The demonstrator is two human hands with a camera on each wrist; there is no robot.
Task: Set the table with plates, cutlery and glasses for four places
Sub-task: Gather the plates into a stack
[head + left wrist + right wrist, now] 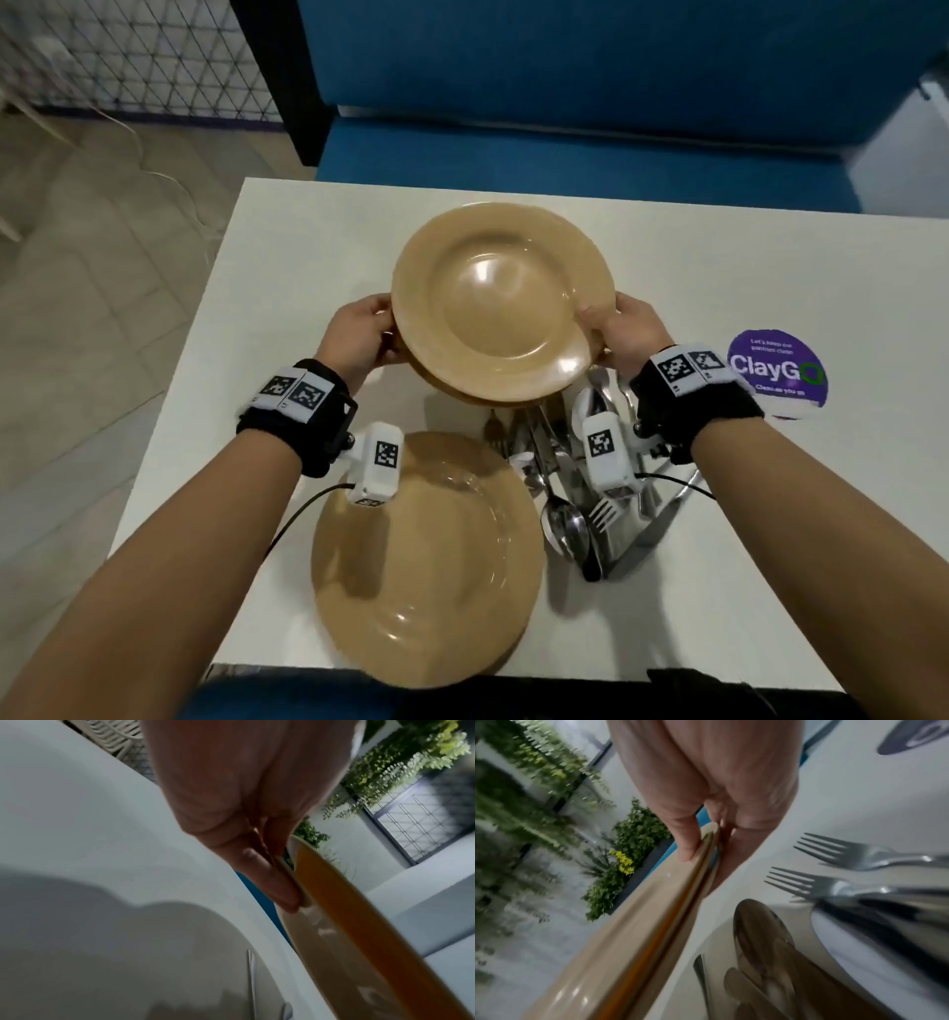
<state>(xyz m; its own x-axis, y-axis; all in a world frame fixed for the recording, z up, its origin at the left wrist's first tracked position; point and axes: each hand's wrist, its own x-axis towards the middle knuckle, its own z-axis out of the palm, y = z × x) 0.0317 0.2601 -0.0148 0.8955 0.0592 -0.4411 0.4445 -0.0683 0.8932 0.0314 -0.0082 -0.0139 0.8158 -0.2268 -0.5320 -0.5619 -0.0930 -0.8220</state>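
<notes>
A: Well, what are the hands doing?

B: The left hand (359, 334) grips the left rim of the tan plate (500, 303) in the middle of the head view, and the right hand (624, 326) grips the right rim. In the left wrist view the fingers (270, 882) lie under the rim; in the right wrist view the thumb (687, 841) presses on top of it.

A: Just one plate between them?

B: More than one, I think (a second tan edge peeks out beneath, at the lower side of the held plate). The count I cannot tell.

A: Is it on the table?

B: It is tilted and lifted over the white table (719, 267).

A: And the rest?

B: Another stack of tan plates (426, 560) sits at the lower centre of the head view, overhanging the near table edge. Just right of it lies a heap of cutlery (580, 493), with spoons, forks and knives tangled together, partly under the right wrist.

A: Anything else?

B: A round purple sticker (775, 372) at the right edge of the frame, and a blue bench (565, 149) along the top.
</notes>
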